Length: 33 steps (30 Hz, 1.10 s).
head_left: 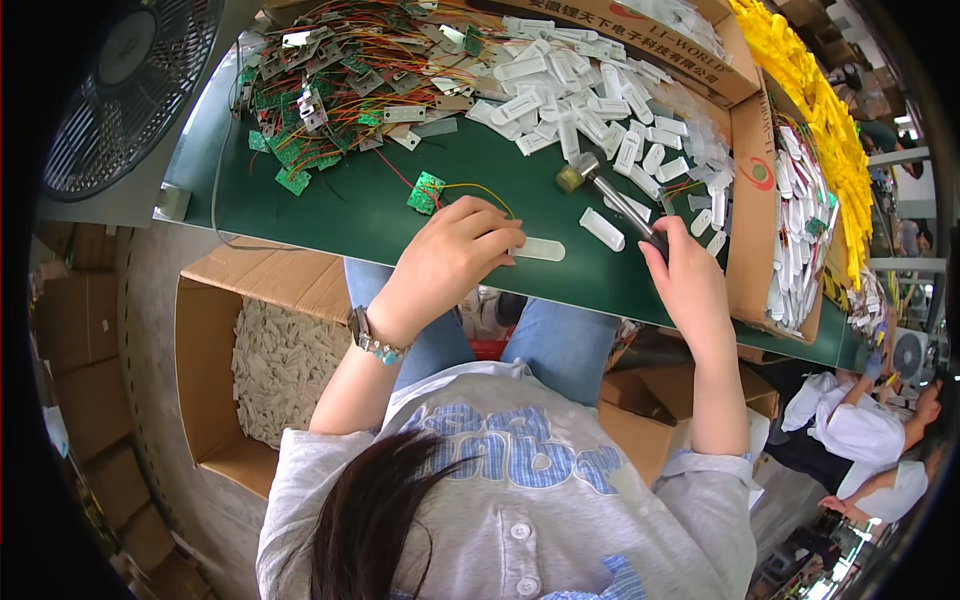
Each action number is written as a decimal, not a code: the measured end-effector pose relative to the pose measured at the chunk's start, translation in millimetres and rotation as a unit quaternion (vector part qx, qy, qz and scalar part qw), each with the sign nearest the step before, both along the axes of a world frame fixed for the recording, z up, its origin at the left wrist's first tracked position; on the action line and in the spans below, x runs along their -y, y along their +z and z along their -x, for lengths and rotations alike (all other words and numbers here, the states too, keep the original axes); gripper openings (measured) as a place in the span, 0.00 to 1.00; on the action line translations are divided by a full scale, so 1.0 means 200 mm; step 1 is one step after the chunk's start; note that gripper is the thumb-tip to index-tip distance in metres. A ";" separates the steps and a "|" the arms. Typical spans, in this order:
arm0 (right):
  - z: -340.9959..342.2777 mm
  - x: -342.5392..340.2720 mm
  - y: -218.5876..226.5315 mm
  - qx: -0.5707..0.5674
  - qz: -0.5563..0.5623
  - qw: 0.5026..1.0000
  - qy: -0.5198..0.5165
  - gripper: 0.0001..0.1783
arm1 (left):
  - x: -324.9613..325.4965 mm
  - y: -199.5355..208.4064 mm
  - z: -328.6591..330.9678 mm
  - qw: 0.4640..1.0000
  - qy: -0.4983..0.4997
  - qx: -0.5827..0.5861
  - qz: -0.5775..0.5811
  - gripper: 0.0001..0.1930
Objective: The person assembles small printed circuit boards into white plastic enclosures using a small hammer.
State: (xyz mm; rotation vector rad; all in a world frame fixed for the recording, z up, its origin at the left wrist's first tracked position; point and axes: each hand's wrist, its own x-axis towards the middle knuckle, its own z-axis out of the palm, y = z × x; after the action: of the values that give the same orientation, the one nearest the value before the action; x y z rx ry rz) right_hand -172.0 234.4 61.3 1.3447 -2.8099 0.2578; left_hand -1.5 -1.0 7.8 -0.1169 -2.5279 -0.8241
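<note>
My left hand (452,258) is closed at the near edge of the green table, its fingertips pressing on a flat white plastic piece (541,249) with a rounded end. Part of that piece is hidden under the fingers. Just beyond the hand lies a small green circuit board (426,193), with a red and a yellow wire running from it. My right hand (692,280) grips the dark handle of a small hammer (622,204). The hammer is tilted, its yellowish head up and to the left. Between the two hands lies a white plastic casing (601,229).
A tangled heap of wired green boards (340,90) covers the back left. White casings (560,85) pile up at the back middle. A cardboard box (752,190) bounds the right side. A fan (125,90) stands at left; a carton of white pieces (215,375) sits below.
</note>
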 end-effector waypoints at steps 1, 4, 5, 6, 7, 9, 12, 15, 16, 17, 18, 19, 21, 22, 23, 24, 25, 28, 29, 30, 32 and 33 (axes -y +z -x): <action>0.03 -0.03 0.02 -0.001 0.000 1.000 0.000 0.13 | 0.00 0.00 0.00 1.000 0.003 0.007 0.002 0.12; 0.11 -0.15 0.05 0.469 0.017 0.881 -0.061 0.15 | 0.00 0.00 0.00 1.000 -0.001 0.006 0.000 0.12; 0.12 -0.19 0.05 0.467 0.018 0.882 -0.062 0.15 | 0.00 -0.01 0.01 1.000 -0.005 0.003 -0.003 0.12; 0.11 -0.21 0.09 0.584 0.033 0.807 -0.087 0.15 | 0.00 0.00 0.01 1.000 -0.004 0.001 -0.003 0.12; 0.09 -0.22 0.11 0.689 0.047 0.715 -0.110 0.16 | 0.00 0.00 0.00 1.000 -0.003 0.006 -0.001 0.12; 0.03 -0.26 0.08 0.679 0.095 0.719 -0.116 0.16 | 0.00 0.00 0.01 1.000 -0.002 0.007 0.001 0.12; -0.15 -0.31 0.06 0.486 0.168 0.850 -0.113 0.19 | 0.00 -0.01 0.00 1.000 -0.001 0.007 -0.003 0.12; -0.23 -0.35 -0.03 0.459 0.144 0.871 -0.099 0.18 | 0.00 0.00 0.00 1.000 -0.001 0.000 -0.005 0.11; -0.26 -0.36 -0.04 0.415 0.121 0.898 -0.082 0.17 | 0.01 0.00 0.00 1.000 -0.003 0.005 -0.007 0.11; -0.29 -0.38 -0.01 0.335 0.087 0.936 -0.056 0.17 | 0.01 0.00 0.00 1.000 -0.005 0.010 -0.009 0.12; -0.33 -0.40 -0.02 0.301 0.108 0.947 -0.038 0.17 | 0.01 0.00 0.00 1.000 -0.003 0.011 -0.009 0.12; -0.35 -0.42 -0.03 0.266 0.128 0.955 -0.020 0.16 | 0.00 0.00 0.00 1.000 -0.006 0.010 -0.010 0.12; -0.42 -0.50 -0.05 0.228 0.146 0.962 -0.019 0.16 | 0.00 -0.01 0.00 1.000 -0.009 0.010 -0.014 0.12; -0.43 -0.52 -0.05 0.189 0.163 0.968 -0.021 0.17 | 0.00 -0.01 0.00 1.000 -0.004 0.010 -0.011 0.12; -0.45 -0.51 -0.05 0.189 0.161 0.969 -0.021 0.17 | 0.00 -0.01 0.00 1.000 0.000 0.010 -0.008 0.12; -0.47 -0.48 -0.06 0.165 0.108 0.980 -0.007 0.15 | 0.00 -0.01 0.00 1.000 0.001 0.011 -0.008 0.12; -0.48 -0.46 -0.07 0.141 0.055 0.989 0.008 0.14 | 0.00 -0.01 0.00 1.000 0.003 0.011 -0.006 0.12; -0.48 -0.45 -0.04 0.176 0.111 0.978 -0.020 0.16 | 0.01 -0.01 -0.01 1.000 0.000 0.009 -0.004 0.13; -0.48 -0.45 -0.02 0.193 0.139 0.971 -0.033 0.16 | 0.01 -0.01 -0.01 1.000 -0.005 0.008 -0.006 0.14; -0.49 -0.45 -0.01 0.173 0.179 0.968 -0.042 0.16 | 0.01 0.00 -0.01 1.000 -0.006 0.007 -0.007 0.14; -0.50 -0.52 -0.11 0.203 0.244 0.947 -0.058 0.16 | 0.00 0.01 -0.01 0.997 0.033 0.030 -0.055 0.20; -0.50 -0.52 -0.12 0.202 0.265 0.942 -0.047 0.16 | 0.00 0.01 -0.01 0.997 0.033 0.029 -0.055 0.20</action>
State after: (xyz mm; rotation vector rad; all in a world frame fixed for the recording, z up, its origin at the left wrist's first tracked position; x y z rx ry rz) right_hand -71.4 337.4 37.0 1.1207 -2.7596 1.3121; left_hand 0.7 -0.4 10.4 0.0273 -2.5193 -0.9516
